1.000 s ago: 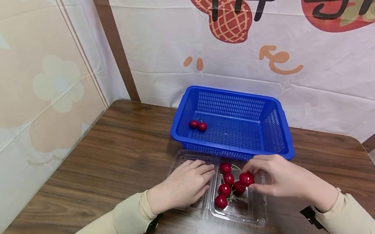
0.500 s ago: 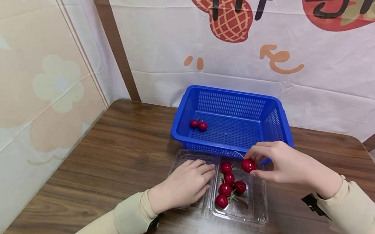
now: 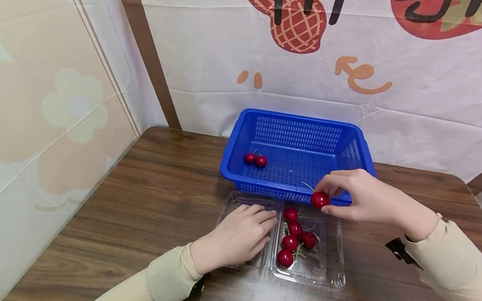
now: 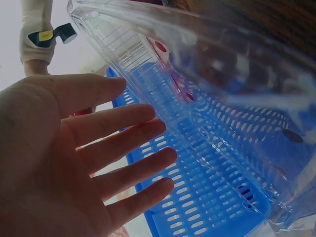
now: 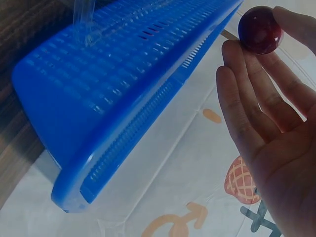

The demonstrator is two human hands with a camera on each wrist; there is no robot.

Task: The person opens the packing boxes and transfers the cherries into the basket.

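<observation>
A red cherry (image 3: 320,200) is pinched between thumb and fingertips of the right hand (image 3: 359,196), right of centre in the head view, in front of the near rim of the blue basket (image 3: 264,185). A second ago it was lower, among the others; now it appears lifted free, in transit and not yet set down. Five cherries (image 3: 290,243) lie in the clear container (image 3: 336,269), lower centre; two more (image 3: 261,161) sit at the basket's left. The left hand (image 3: 235,236), fingers loosely extended, lies over the container's left half on the counter (image 3: 160,186).
</observation>
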